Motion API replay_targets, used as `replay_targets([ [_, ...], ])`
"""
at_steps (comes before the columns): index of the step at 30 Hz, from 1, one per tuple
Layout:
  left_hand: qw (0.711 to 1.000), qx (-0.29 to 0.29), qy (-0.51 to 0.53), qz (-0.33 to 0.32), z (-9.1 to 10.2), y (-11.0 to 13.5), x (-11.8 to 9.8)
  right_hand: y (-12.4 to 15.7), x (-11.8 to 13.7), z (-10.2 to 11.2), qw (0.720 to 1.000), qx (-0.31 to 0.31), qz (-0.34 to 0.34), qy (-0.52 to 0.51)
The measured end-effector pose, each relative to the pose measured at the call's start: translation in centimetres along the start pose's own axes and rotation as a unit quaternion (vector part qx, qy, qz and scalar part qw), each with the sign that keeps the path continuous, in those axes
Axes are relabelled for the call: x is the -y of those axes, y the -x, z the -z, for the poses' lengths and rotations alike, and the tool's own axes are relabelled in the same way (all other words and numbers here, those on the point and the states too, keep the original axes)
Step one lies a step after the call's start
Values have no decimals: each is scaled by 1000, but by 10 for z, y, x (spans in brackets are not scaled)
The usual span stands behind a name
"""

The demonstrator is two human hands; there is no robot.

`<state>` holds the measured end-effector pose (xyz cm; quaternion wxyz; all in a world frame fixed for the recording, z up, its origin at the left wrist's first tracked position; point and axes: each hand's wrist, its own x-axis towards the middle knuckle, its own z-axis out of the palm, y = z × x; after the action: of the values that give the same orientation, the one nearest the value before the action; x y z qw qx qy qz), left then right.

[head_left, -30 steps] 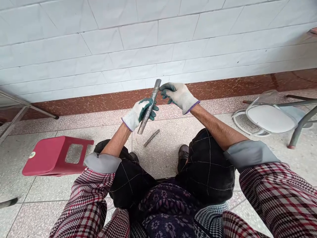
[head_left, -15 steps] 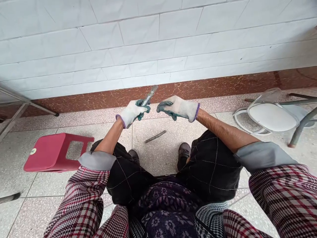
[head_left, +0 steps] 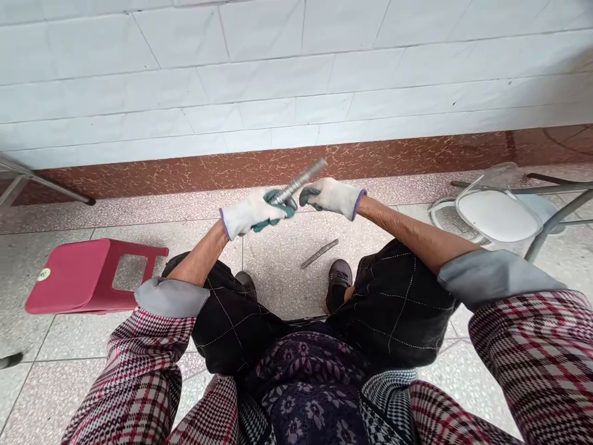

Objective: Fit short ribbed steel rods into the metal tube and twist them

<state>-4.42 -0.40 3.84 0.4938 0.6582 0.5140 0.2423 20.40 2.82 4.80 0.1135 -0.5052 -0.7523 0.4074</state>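
My left hand (head_left: 266, 210), in a white glove with a green coated palm, is closed around a silver ridged metal rod (head_left: 301, 179). The rod slants up and right out of the fingers, toward the wall. Just right of it is my right hand (head_left: 330, 196), in a matching glove with a purple cuff. Its fingers are curled together close to the rod; whether they hold anything is hidden. A similar thin grey ridged strip (head_left: 319, 253) appears below the hands, against the floor between my shoes.
A red plastic stool (head_left: 76, 275) lies on its side at left. To the right stands a white round-seated chair (head_left: 500, 216) beside metal legs. Ahead, a white tiled wall (head_left: 278, 80) meets a brown marbled skirting (head_left: 185, 176). A metal frame leg (head_left: 60, 188) is at far left.
The rod in my left hand has tilted further right, and that hand has moved slightly right, closer to my right hand. The grey strip now appears further right, near my right shoe.
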Motion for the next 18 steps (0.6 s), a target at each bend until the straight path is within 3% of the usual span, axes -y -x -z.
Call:
replay_targets([
  [4,995,-83,-52,10,21,-21,0,18,20,-24,987,22,45,151],
  [8,950,-126,-287,5,17,-41,21,29,38,-22,968,30,59,243],
  [11,916,17,-401,4,-10,-38,32,27,37,0,971,-33,46,232],
  [13,899,109,-425,-15,-31,-27,30,21,28,15,968,-67,21,241],
  [16,897,136,-413,-78,-50,-11,16,5,3,25,961,-75,-29,264],
  [18,928,109,-344,-93,-49,-5,4,-5,-14,21,970,-54,-45,231],
])
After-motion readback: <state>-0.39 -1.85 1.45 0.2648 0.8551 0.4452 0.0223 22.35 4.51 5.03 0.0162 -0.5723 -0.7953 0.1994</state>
